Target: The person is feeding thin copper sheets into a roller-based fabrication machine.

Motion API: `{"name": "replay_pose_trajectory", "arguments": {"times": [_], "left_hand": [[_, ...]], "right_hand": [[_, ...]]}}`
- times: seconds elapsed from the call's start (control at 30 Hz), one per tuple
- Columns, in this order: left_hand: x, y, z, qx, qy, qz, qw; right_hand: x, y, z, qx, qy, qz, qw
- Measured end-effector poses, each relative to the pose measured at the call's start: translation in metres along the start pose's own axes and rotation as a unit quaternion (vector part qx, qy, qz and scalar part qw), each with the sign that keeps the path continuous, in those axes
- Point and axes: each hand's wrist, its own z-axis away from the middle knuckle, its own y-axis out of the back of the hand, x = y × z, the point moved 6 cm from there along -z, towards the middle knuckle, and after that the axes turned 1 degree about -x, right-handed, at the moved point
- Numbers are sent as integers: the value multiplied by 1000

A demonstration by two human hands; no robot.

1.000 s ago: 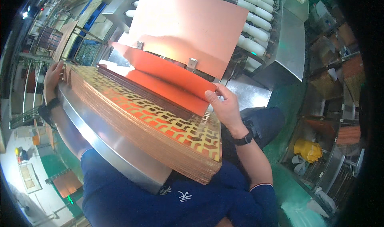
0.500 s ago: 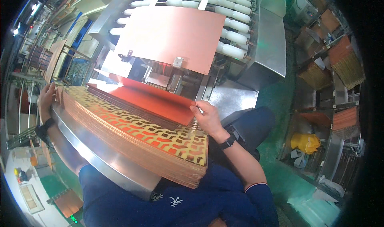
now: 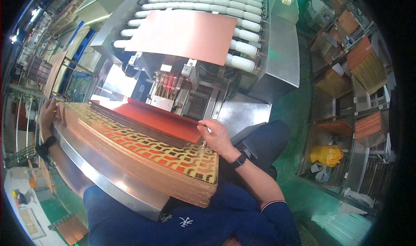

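My right hand [image 3: 215,137] pinches the right corner of a thin reddish copper sheet [image 3: 160,120], whose surface bends slightly. The sheet leans over the far side of a thick stack of boards [image 3: 143,161]. Yellow and orange hexagon-like patterning covers the stack's top board, and its layered edges look copper-brown. Beside the stack's left end is my left hand [image 3: 47,114], fingers stretched up along the corner; part of it is hidden. Under the stack runs a stainless steel ledge [image 3: 104,181]. Another copper sheet [image 3: 186,34] lies on the white rollers ahead.
A conveyor of white rollers [image 3: 208,1] extends away, with a steel housing [image 3: 279,55] at its right. Below the far sheet sits a metal mechanism [image 3: 167,90]. Shelving to the right holds stacks of copper boards [image 3: 368,129] and yellow gloves [image 3: 327,155].
The copper sheet on the rollers has moved farther away, uncovering more of the mechanism. My right hand and its sheet have lowered slightly toward the stack. My left hand stays at the stack's end.
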Motion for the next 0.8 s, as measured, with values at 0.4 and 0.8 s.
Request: {"name": "replay_pose_trajectory", "arguments": {"times": [0.4,0.8], "left_hand": [[-9,2,-4,29,-2,2,1000],[-7,1,-4,33,-24,-11,999]], "right_hand": [[-2,0,1,5,6,-13,1000],[-3,0,1,8,11,-16,1000]]}}
